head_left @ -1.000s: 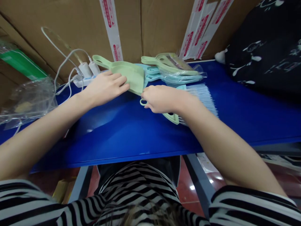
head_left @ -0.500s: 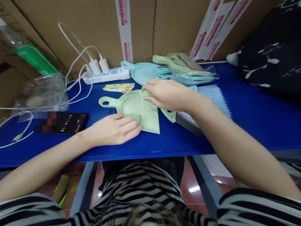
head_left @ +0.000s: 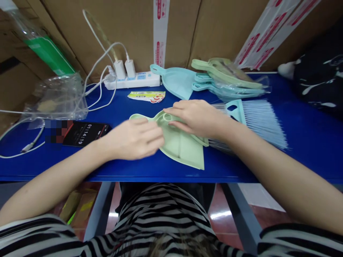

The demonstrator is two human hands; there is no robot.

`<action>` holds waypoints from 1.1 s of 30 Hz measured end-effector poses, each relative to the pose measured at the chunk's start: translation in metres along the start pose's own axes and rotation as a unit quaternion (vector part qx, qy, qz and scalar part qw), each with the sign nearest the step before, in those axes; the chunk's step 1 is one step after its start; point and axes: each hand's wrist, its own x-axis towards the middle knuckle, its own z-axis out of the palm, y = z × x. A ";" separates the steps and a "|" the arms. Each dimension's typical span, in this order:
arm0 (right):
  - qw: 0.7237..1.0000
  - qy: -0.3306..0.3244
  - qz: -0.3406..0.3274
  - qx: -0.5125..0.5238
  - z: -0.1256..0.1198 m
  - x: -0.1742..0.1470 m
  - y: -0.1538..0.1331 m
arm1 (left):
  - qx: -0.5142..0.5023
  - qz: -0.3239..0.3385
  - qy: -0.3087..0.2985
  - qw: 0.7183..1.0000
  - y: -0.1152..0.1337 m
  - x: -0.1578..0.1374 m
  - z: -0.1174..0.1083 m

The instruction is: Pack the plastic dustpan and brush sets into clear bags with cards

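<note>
On the table a pale green dustpan (head_left: 184,148) lies tilted round, its front lip toward the near right. My left hand (head_left: 136,139) is slightly blurred, its curled fingers closed at the dustpan's left side and covering part of the handle. My right hand (head_left: 197,116) grips a green hand brush (head_left: 202,141) by its handle, the ring end showing between thumb and fingers. This brush lies partly over the dustpan, and its grey bristles are mostly hidden under my right wrist. To the right is a blue hand brush (head_left: 264,121) with its bristles spread.
A blue dustpan (head_left: 178,80) and a stack of bagged dustpans (head_left: 230,84) lie at the back. A power strip (head_left: 146,79) with cables, a torn label (head_left: 147,96), a phone (head_left: 85,134) and a plastic bag (head_left: 59,103) occupy the left. Cardboard (head_left: 219,28) stands behind.
The dustpan has turned clockwise, its lip swinging toward me. My left hand has shifted from its near edge to near its handle. The view has swung slightly left.
</note>
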 end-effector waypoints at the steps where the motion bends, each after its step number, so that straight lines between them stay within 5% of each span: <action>1: 1.000 -0.003 -0.002 -0.001 0.000 0.000 -0.001 | 0.033 -0.043 0.004 0.999 -0.007 -0.001 0.000; 8: 1.000 0.010 0.016 0.022 -0.005 -0.001 -0.002 | 0.109 -0.188 -0.027 0.976 -0.027 -0.007 0.012; 13: 0.997 0.038 0.000 0.072 -0.007 0.001 -0.008 | 0.058 -0.194 -0.045 0.978 -0.014 -0.003 0.018; 20: 0.991 0.080 -0.037 0.101 0.003 0.002 -0.016 | -0.069 -0.211 0.011 0.975 -0.008 0.000 0.026; 26: 0.979 0.094 -0.072 0.163 0.001 0.001 -0.004 | -0.073 -0.197 0.004 0.978 -0.011 0.000 0.020; 33: 0.975 0.025 -0.077 0.208 0.002 -0.004 0.017 | -0.066 -0.275 -0.065 0.957 -0.020 -0.002 0.012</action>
